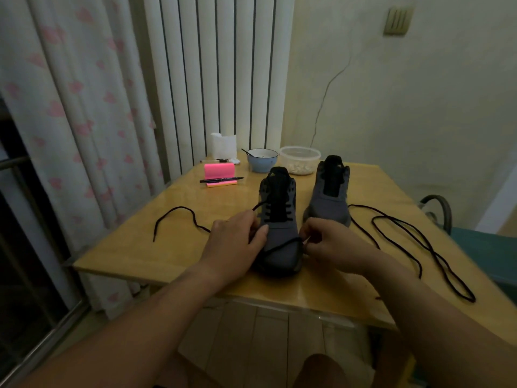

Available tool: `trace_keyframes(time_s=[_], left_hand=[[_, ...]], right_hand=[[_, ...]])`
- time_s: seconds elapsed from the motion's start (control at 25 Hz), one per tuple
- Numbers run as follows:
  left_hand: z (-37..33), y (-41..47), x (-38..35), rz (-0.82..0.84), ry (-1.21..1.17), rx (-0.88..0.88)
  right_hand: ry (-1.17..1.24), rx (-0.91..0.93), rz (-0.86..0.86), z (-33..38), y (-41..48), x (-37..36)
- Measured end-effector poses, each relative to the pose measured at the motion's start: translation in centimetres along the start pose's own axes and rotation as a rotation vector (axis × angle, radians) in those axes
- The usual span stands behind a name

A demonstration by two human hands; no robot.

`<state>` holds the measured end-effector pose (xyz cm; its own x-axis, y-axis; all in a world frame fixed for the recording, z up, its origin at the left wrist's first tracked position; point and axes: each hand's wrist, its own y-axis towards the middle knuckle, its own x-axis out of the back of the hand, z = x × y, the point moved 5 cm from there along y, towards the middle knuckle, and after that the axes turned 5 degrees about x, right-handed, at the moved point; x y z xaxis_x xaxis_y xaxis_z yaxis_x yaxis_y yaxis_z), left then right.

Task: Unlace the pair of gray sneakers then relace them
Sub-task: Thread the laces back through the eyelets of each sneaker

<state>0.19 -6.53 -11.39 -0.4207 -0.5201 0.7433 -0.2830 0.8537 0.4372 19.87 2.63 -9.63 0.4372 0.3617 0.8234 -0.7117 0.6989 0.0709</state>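
Two gray sneakers stand on the worktop (156, 247), toes toward the person, and there are two black laces and two bare hands at work.

The near sneaker (281, 236) sits between the two grips and has four or so rungs of the threaded lace (179, 210) across its tongue. The far sneaker (330, 197) stands just beyond the right grip, with bare eyelets. The loose lace (430, 250) lies in long loops on the worktop, out to the right of the right grip and apart from it.

The left hand (237, 242) is laid against the near sneaker's left flank, back of the hand up, thumb along the gray upper and fingers curled in around the threaded lace. One run of that lace rises from this grip to an eyelet, while its free tail trails away to the left.

The right hand (333, 245) is at the toe's right side, with the fingers bent closed and pinching the other end of the threaded lace, which crosses the toe cap to reach it.

Well beyond both grips stand one blue bowl (261, 163), one clear tub (300, 161), one pink notepad (219, 170) and one pen (221, 180).
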Motion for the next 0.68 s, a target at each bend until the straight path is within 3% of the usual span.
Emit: trace_keyframes(time_s=[0.08,0.2,0.36,0.52,0.68], left_hand=[[-0.4,0.3,0.3,-0.105,0.087,-0.010],[-3.4,0.8,1.2,-0.212,0.082,-0.097],[-8.0,2.3,1.1,-0.022,0.039,-0.261],[-7.3,4.3,1.8,0.154,-0.217,-0.108],[-6.0,4.6,3.3,0.232,-0.262,-0.105]], right_hand=[[-0.100,0.025,-0.001,0.0,-0.1,-0.1],[-0.057,0.037,-0.056,0.3,-0.3,0.4],[-0.003,0.216,-0.158,4.0,0.9,3.5],[0.201,0.206,-0.134,5.3,2.0,4.2],[0.444,0.152,-0.118,5.2,2.4,3.4]])
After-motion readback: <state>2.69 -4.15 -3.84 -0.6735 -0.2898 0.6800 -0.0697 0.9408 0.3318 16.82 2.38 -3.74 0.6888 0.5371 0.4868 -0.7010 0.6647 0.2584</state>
